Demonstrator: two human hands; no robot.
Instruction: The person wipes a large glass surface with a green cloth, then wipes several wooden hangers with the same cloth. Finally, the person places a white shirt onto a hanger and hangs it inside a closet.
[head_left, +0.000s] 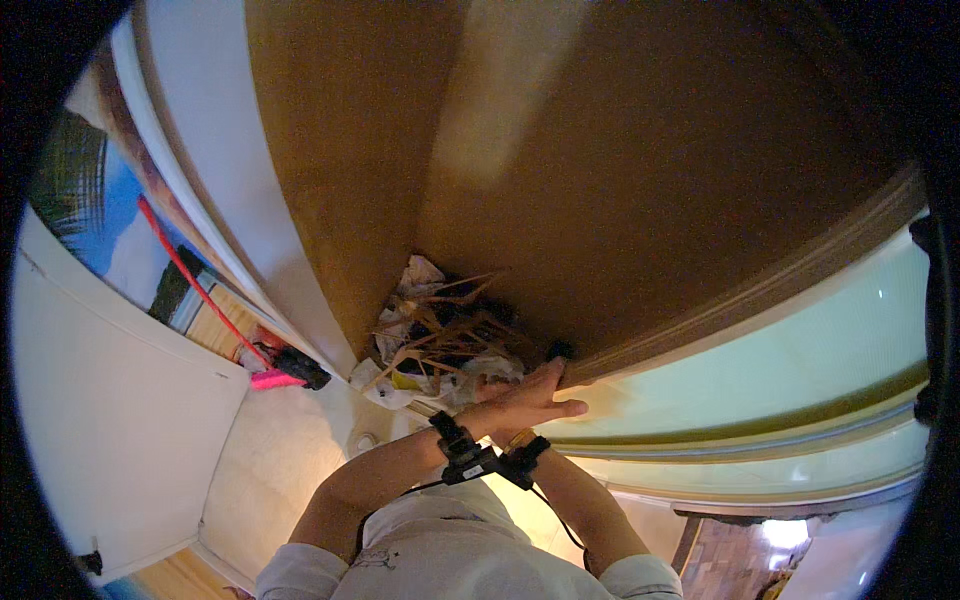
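Observation:
My forearms cross at the wrists in the lower middle, each with a black strapped device. My left hand (529, 397) lies uppermost, its thumb apart from its fingers, with nothing visible in it. The fingertips are close to a small dark object (559, 350) beside the brown panel. Beneath it, my right hand (493, 388) is mostly hidden; a small part shows near crumpled white plastic or paper (495, 366). Just beyond both hands is a heap of thin light-brown sticks (442, 341) mixed with crumpled white scraps (420, 277) and a yellow piece (403, 381).
Tall brown panels (637, 187) surround the heap's far side. On the right runs a pale green ribbed panel (787, 360) with a metal-edged rail. A red stick (202, 289) leans at left above a pink item (277, 380). A white panel (120, 390) stands further left.

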